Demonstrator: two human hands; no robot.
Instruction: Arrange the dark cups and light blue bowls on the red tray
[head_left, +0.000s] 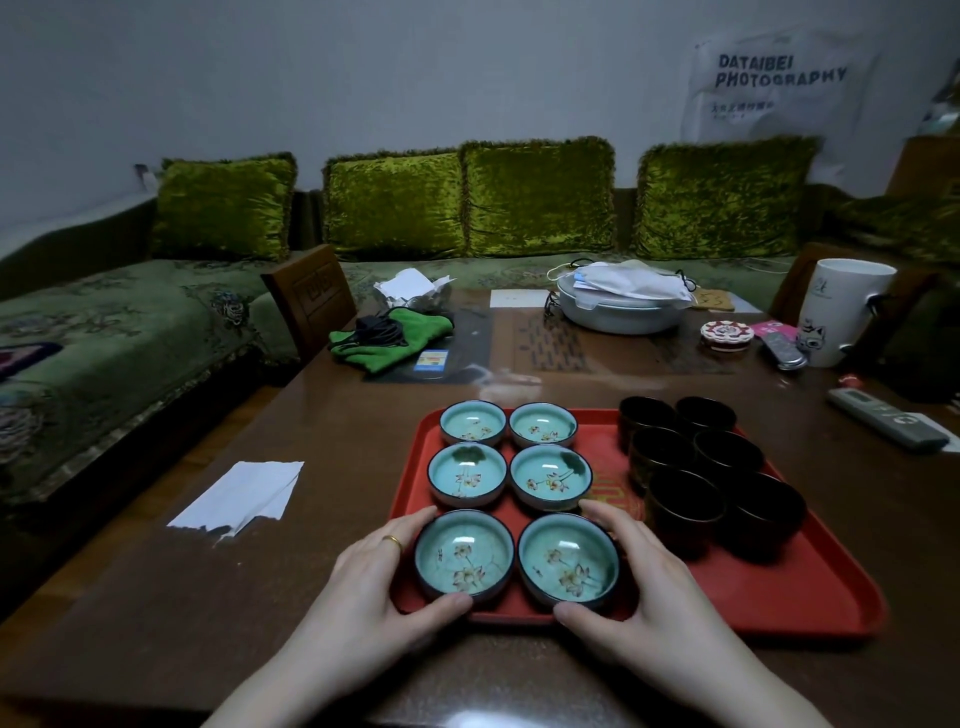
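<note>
Two light blue bowls (464, 557) on the red tray (753, 587) sat gripped by curled fingers: left hand (379, 577), right hand (644, 587). Beyond the fingertips, a bag (779, 83) read "DATAIBEI PHOTOGRAPHY".

left hand (374, 582): plain gold ring (393, 542), a thin smooth band on one finger | right hand (649, 587): bare | forearms (291, 675): bare down to the picture's lower edge
</note>
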